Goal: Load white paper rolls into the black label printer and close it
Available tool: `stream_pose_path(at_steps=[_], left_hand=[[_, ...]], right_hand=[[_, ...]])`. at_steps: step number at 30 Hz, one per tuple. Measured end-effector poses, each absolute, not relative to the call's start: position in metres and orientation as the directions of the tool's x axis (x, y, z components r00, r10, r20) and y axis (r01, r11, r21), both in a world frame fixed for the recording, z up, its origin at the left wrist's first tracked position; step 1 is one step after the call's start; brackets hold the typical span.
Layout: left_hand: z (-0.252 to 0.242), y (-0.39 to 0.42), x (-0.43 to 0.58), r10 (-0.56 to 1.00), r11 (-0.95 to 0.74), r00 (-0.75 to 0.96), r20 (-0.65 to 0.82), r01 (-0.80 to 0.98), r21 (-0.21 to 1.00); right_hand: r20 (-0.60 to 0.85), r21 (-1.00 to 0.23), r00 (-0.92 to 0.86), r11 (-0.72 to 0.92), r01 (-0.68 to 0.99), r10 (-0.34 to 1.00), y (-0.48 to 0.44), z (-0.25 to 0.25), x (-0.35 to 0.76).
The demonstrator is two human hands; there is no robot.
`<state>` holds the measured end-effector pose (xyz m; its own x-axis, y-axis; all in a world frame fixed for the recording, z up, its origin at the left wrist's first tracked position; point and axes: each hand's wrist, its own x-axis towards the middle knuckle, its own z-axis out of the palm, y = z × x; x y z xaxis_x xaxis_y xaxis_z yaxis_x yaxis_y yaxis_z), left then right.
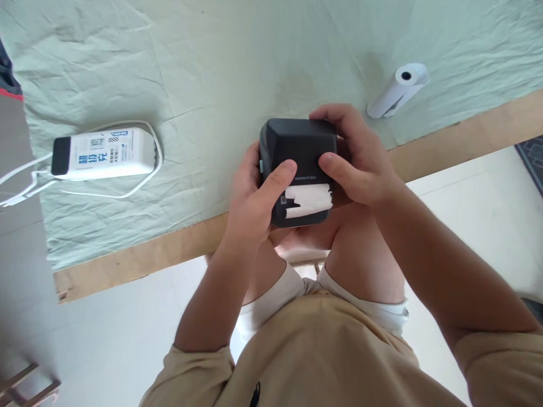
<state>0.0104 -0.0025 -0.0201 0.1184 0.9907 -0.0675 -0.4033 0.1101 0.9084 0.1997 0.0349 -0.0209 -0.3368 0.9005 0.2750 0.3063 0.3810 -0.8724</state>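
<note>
- A white box [110, 155] with a cord [160, 158] around it lies near the counter's [212, 56] left edge.
- The left hand [251, 200] grips the black machine [303, 144], thumb on top.
- It is over the middle of the near edge, long way far to near; the end with torn paper [311, 198] points at the person [331, 350].
- The right hand [362, 161] grips its other side.
- A paper roll [394, 93] stands by the near edge, farther right.

PLACE: looks like a home, exact room unclear | 12 o'clock: wooden table [466, 140] under wrinkled pale-green cloth [212, 62], near edge bare | 9 o'clock: white corded power block [112, 154] | 8 o'clock: pale tiled floor [127, 333], wooden furniture bars [40, 394] | 6 o'clock: wearer's casual white shorts [275, 294]
</note>
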Motion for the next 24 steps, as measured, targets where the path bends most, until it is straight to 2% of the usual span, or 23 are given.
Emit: stream_pose_path(at_steps=[6, 12, 18, 24], left_hand=[[-0.0155, -0.0058, 0.0169, 0.991, 0.137, 0.074, -0.116, -0.438, 0.889], [-0.0122, -0.0069, 0.0187, 0.990, 0.138, 0.066, -0.122, -0.394, 0.909], [-0.0174, -0.0026, 0.0169, 0.991, 0.118, -0.004, -0.137, -0.482, 0.868], [-0.0187, -0.0004, 0.0118, 0.993, 0.100, -0.015, -0.116, -0.411, 0.906]], right_hand=[[0.208, -0.906, -0.331, 0.309, 0.289, 0.920, 0.0330, -0.0145, 0.1976], [0.191, -0.896, -0.319, 0.298, 0.330, 0.928, 0.0324, -0.0144, 0.1992], [0.205, -0.900, -0.325, 0.309, 0.308, 0.923, 0.0309, -0.0160, 0.1993], [0.131, -0.914, -0.282, 0.226, 0.337, 0.951, 0.0286, -0.0228, 0.2055]])
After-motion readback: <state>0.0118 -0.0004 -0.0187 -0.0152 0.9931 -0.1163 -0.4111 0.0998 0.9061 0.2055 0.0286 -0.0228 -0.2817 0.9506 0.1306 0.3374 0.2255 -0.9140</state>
